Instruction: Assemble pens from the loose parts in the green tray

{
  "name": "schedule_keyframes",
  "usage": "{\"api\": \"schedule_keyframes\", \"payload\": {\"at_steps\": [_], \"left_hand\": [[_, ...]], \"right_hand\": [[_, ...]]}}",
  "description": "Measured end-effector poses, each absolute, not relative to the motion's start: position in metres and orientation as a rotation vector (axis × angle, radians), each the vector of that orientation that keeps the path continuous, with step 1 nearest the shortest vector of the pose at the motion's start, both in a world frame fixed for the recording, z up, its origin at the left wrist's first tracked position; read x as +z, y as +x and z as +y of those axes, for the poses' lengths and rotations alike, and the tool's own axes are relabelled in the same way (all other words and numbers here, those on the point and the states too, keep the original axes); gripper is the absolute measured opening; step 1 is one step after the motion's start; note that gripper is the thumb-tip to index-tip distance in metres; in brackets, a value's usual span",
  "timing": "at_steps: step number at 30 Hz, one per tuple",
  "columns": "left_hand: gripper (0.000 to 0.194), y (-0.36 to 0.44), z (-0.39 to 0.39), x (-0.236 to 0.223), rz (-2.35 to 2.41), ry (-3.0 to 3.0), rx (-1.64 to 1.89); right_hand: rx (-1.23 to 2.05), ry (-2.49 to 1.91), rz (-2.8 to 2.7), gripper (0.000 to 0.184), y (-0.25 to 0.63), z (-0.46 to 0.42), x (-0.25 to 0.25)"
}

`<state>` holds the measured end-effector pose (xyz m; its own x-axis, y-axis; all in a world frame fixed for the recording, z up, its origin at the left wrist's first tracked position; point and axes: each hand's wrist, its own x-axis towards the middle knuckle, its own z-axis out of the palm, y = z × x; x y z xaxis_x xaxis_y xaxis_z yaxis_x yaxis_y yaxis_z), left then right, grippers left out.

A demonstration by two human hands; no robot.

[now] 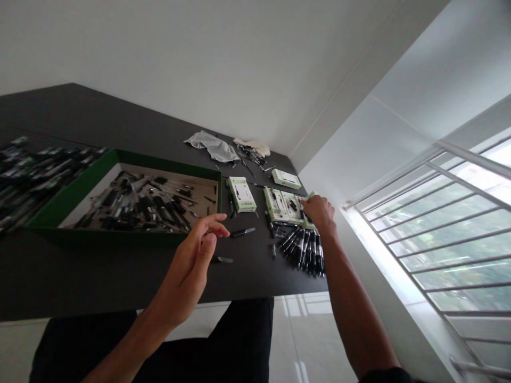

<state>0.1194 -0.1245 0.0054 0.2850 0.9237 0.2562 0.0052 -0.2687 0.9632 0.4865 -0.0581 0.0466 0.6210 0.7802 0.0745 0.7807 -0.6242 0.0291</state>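
My left hand hovers above the desk just right of a green-walled box. Its fingers are loosely curved and apart, with nothing in them. Loose pens and pen parts lie jumbled inside that box. At the right, my right hand reaches down to the light-green pen boxes, its fingers bent together; what they grip, if anything, is hidden. A fan of black pens lies just in front of these boxes. Between my hands a single black pen rests on the desk.
Many pens are heaped left of the green box. A green-white carton and another carton lie on the dark desk. Behind them are a grey cloth and more pens. A barred window is at the right.
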Motion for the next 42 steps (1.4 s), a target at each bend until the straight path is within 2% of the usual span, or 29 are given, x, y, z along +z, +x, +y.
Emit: {"api": "schedule_keyframes", "payload": {"at_steps": [4, 8, 14, 19, 23, 26, 31, 35, 39, 42], "left_hand": [[0.026, 0.106, -0.118, 0.0, 0.9, 1.682, 1.103], [0.024, 0.094, -0.114, -0.001, 0.827, 1.839, 1.0], [0.021, 0.08, -0.116, 0.001, 0.711, 1.972, 0.913], [0.022, 0.07, -0.117, 0.0, 0.649, 2.006, 0.882], [0.024, 0.057, -0.119, -0.002, 0.639, 2.046, 0.902], [0.025, 0.06, -0.12, -0.013, 0.669, 2.094, 0.876], [0.039, 0.106, -0.125, -0.057, 0.856, 2.444, 0.718], [0.034, 0.135, -0.131, -0.078, 0.989, 2.466, 0.689], [0.037, 0.116, -0.132, -0.057, 1.031, 2.403, 0.818], [0.026, 0.072, -0.121, -0.025, 1.162, 2.166, 1.174]], "right_hand": [[0.025, -2.502, -1.785, 0.034, 0.429, -0.058, 0.047], [0.161, -2.232, -2.05, 0.027, 0.375, -0.05, 0.033], [0.129, -2.236, -2.064, 0.027, 0.346, -0.013, 0.016], [0.072, -2.206, -2.042, 0.031, 0.338, 0.001, 0.026], [0.066, -2.06, -2.071, 0.03, 0.344, -0.028, 0.035], [0.108, -1.933, -2.118, 0.019, 0.352, -0.067, 0.027], [0.204, -1.633, -2.051, 0.016, 0.348, -0.126, 0.001], [0.078, -1.442, -1.872, 0.017, 0.329, -0.163, -0.02], [-0.104, -1.399, -1.619, 0.017, 0.313, -0.195, -0.051], [-0.075, -1.357, -1.598, 0.021, 0.3, -0.207, -0.065]]}}
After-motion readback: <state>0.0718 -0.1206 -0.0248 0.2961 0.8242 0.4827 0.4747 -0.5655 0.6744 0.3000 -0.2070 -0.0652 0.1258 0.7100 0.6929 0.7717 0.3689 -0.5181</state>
